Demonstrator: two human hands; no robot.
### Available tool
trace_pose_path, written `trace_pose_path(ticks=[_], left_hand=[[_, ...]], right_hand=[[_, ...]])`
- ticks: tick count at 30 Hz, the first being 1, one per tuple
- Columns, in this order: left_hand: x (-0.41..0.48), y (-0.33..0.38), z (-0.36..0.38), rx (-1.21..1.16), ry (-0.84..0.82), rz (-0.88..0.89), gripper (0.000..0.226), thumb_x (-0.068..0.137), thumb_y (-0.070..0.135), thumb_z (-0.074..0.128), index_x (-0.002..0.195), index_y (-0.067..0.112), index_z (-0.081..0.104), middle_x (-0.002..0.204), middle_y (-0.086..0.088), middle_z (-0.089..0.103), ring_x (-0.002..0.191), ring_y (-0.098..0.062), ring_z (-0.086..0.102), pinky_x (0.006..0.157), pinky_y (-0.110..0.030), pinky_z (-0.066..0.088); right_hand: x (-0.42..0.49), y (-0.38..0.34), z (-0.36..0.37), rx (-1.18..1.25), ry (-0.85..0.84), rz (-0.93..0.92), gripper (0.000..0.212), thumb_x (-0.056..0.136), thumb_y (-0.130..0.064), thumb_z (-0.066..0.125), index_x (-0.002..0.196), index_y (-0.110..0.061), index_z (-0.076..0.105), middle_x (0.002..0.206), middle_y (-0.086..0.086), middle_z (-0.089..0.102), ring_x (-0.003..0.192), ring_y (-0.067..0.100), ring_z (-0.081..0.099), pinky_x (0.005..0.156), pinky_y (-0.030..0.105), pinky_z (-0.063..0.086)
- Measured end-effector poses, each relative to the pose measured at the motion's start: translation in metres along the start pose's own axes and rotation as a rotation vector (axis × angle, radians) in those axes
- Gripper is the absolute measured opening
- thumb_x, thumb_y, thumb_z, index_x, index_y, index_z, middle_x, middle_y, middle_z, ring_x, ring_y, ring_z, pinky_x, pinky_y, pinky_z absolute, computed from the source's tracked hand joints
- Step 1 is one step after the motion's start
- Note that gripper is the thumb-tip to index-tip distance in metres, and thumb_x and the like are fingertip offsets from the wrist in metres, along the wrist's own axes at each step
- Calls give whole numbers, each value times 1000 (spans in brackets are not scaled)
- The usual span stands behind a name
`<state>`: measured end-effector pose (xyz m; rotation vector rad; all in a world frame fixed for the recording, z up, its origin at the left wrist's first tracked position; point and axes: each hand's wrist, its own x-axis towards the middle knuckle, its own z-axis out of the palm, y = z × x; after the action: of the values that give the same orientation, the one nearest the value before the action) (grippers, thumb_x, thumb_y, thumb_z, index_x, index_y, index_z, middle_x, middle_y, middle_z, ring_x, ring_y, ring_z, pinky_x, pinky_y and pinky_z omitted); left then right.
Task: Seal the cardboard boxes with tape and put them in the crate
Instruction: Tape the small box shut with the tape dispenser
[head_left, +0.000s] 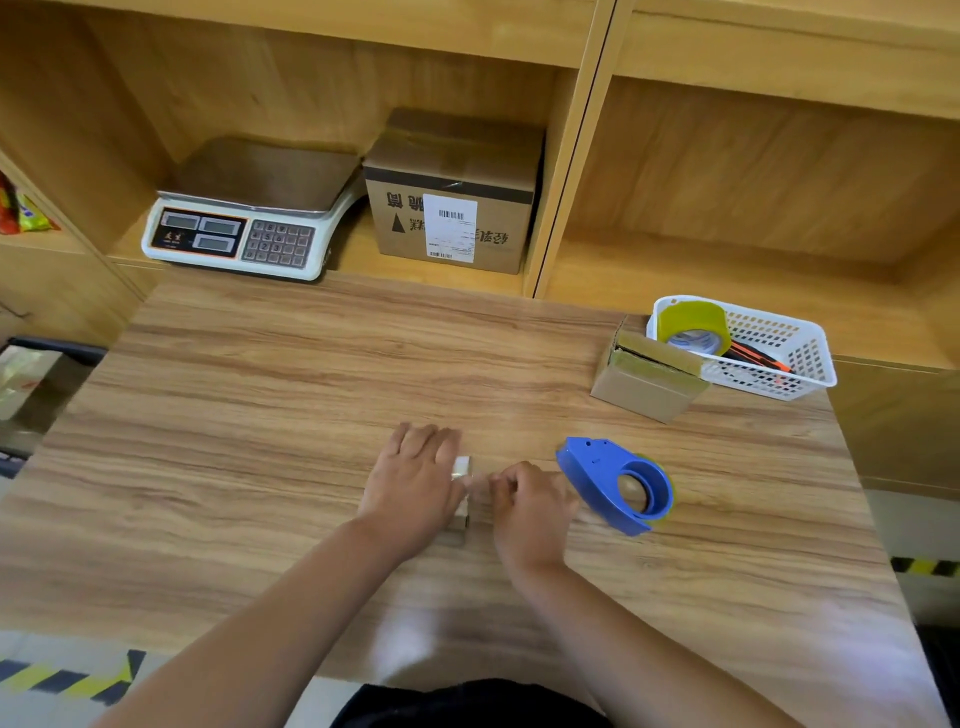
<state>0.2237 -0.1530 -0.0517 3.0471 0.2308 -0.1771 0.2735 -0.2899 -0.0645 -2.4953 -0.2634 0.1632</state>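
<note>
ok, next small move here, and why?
Probably press along the edge of the small box with the right hand: its fingers curl there, the left hand lies flat on top, and the blue dispenser lies unheld alongside, so tape seems already on.

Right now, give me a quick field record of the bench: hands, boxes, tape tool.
left hand: flat, pressing down on small box at centre of table
right hand: fingers curled at that box's right side; grip blurred
tape dispenser: blue, on table right of right hand, untouched
second box: taped, beside white basket, far right
basket contents: tape roll, orange-black cutter
crate: dark, off table's left edge, partly seen
</note>
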Motion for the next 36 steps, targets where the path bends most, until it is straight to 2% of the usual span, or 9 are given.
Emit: trace_pose_path(ticks=[4,10,15,20,24,26,30,33,36], left_hand=[[-4,-5,-1,-65,67,-18,55,94,39,18,124,15,57,125,0,60,132,-23,40,116,-45,15],[-2,-9,1,-140,65,-11,63,90,39,8,122,19,58,122,2,61,134,-21,37,116,-43,9],[0,-9,1,-171,74,-6,58,90,37,16,115,14,63,115,-3,65,126,-22,46,114,-44,20],[-1,-8,-2,-136,127,-13,45,89,33,30,99,12,69,96,-2,69,103,-22,61,101,-45,40],[-2,-8,-1,-137,155,-11,42,88,33,32,97,13,68,93,-1,67,97,-22,61,98,-41,39],[-3,-9,0,-132,153,-5,41,88,33,32,96,13,68,92,0,68,95,-21,61,95,-39,40],[-2,-10,0,-126,136,8,41,88,33,32,96,14,68,92,0,67,95,-20,60,93,-39,44],[-3,-10,0,-125,145,19,45,89,34,29,99,14,68,93,-1,67,97,-21,60,93,-40,44],[-2,-12,0,-124,98,17,54,92,38,18,110,16,64,105,0,65,111,-20,53,101,-38,35]], right_hand=[[-5,-6,7,-87,36,-22,13,90,-24,58,78,-18,59,80,-5,61,87,20,47,75,31,18],[-9,-18,20,-232,75,-29,9,85,-18,64,78,-13,63,81,5,61,85,30,52,75,39,32],[-10,-20,24,-262,138,-107,16,72,-11,78,71,-11,62,73,5,61,71,31,57,63,39,42],[-10,-18,31,-293,167,-147,15,72,-10,77,75,-12,62,76,2,59,71,27,56,68,39,46],[-11,-17,35,-317,127,-133,13,76,-10,73,79,-13,60,79,2,58,74,25,56,71,41,47],[-11,-18,35,-331,109,-120,16,74,-11,74,85,-10,61,84,4,60,77,27,59,75,42,49],[-10,-18,35,-414,50,-74,45,65,-13,80,105,-3,63,99,9,64,89,30,63,81,44,51],[-8,-17,36,-461,-142,-49,62,81,-17,63,136,-5,38,129,8,48,119,27,46,101,39,35],[1,-7,32,-404,-233,-45,72,83,-14,59,144,-10,20,138,5,36,126,24,33,105,32,29]])
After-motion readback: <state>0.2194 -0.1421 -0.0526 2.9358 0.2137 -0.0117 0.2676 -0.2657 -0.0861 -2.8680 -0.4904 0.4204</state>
